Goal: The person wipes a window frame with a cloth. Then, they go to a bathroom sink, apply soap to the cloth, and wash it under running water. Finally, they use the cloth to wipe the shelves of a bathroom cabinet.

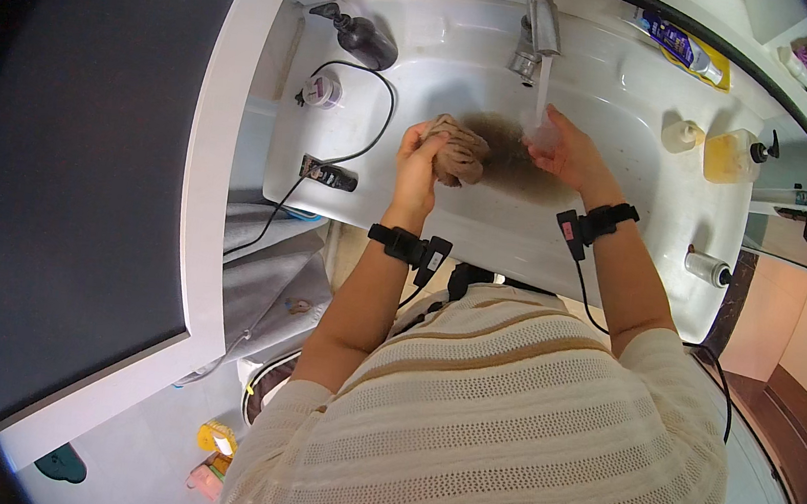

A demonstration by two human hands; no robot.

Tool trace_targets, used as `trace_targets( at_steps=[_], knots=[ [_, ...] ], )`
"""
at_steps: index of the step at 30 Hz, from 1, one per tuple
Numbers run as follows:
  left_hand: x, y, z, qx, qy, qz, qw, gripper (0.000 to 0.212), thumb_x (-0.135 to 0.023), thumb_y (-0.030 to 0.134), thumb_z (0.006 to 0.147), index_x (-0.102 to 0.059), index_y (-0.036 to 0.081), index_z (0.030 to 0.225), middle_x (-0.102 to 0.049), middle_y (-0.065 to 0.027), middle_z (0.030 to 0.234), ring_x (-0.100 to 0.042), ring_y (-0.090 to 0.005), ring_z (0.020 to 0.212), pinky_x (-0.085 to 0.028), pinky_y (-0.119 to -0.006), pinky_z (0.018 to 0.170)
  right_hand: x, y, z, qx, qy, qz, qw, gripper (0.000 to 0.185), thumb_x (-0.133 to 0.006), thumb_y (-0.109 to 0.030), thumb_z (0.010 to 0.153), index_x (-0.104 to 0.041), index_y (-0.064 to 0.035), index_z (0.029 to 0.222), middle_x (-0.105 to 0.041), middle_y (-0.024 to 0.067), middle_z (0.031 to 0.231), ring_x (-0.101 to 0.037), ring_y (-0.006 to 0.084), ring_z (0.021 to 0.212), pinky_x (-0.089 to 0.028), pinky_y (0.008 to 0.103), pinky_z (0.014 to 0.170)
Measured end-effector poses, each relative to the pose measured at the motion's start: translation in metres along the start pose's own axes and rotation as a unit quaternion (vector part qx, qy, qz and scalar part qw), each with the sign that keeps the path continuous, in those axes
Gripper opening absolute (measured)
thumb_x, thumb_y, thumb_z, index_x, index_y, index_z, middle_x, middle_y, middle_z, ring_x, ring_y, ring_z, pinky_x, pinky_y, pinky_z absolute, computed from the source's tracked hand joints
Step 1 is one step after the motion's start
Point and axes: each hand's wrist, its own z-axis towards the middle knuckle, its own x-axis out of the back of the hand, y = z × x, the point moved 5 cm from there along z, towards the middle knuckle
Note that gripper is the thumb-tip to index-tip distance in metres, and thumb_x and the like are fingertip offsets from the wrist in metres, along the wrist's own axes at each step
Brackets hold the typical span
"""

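Over the white sink basin (635,154), my left hand (419,161) grips a crumpled beige-brown cloth (458,153). To its right, my right hand (568,150) holds a small clear container (542,135) beneath the stream of the metal faucet (544,19); the container's exact shape is blurred by water. Brownish water (513,160) lies in the basin between and below my hands. A strap with a small black device and a cable sits on each wrist.
A dark pump bottle (366,43), small jar (322,92) and black tube (330,174) stand or lie left, with a cable looping past. At right are a toothpaste tube (676,43), a yellowish soap dispenser (730,157), a small bottle (681,136) and a clear bottle (708,269).
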Motion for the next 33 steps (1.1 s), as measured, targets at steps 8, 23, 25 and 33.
trace_targets(
  at_steps=[8, 23, 25, 33],
  knots=[
    [0.004, 0.023, -0.015, 0.004, 0.014, 0.002, 1.0, 0.022, -0.059, 0.01, 0.083, -0.052, 0.006, 0.103, -0.057, -0.0044, 0.1, -0.055, -0.0148, 0.092, -0.045, -0.028, 0.078, 0.066, -0.102, 0.033, 0.283, 0.269, -0.554, 0.735, 0.079, -0.071, -0.048, 0.07, -0.044, 0.0035, 0.123, -0.055, 0.0196, 0.114, -0.055, 0.0297, 0.101, -0.046, 0.0333, 0.084],
    [0.027, 0.018, -0.019, -0.006, 0.045, -0.04, 0.998, 0.021, -0.057, 0.009, 0.083, -0.052, 0.006, 0.104, -0.058, -0.0048, 0.098, -0.055, -0.0144, 0.091, -0.045, -0.028, 0.078, 0.053, 0.11, 0.055, 0.128, -0.064, -0.836, 0.53, 0.034, -0.049, -0.013, 0.08, -0.054, -0.0007, 0.112, -0.053, 0.0204, 0.114, -0.056, 0.0369, 0.1, -0.046, 0.0462, 0.084],
    [0.03, 0.016, -0.02, -0.012, 0.051, -0.035, 0.998, 0.021, -0.057, 0.009, 0.084, -0.052, 0.006, 0.104, -0.058, -0.0045, 0.098, -0.055, -0.0141, 0.091, -0.045, -0.028, 0.078, 0.029, 0.116, 0.052, 0.108, -0.052, -0.837, 0.534, 0.039, -0.049, -0.012, 0.079, -0.05, -0.0004, 0.116, -0.048, 0.0189, 0.121, -0.054, 0.035, 0.102, -0.046, 0.0444, 0.086],
    [0.027, 0.018, -0.022, -0.005, 0.054, -0.033, 0.998, 0.022, -0.056, 0.009, 0.084, -0.051, 0.006, 0.105, -0.058, -0.0045, 0.1, -0.055, -0.0143, 0.092, -0.046, -0.029, 0.077, 0.0, 0.114, 0.07, 0.037, -0.005, -0.875, 0.484, 0.05, -0.05, -0.014, 0.082, -0.04, -0.0019, 0.129, -0.038, 0.0177, 0.135, -0.056, 0.0327, 0.104, -0.049, 0.0409, 0.083]
  ],
)
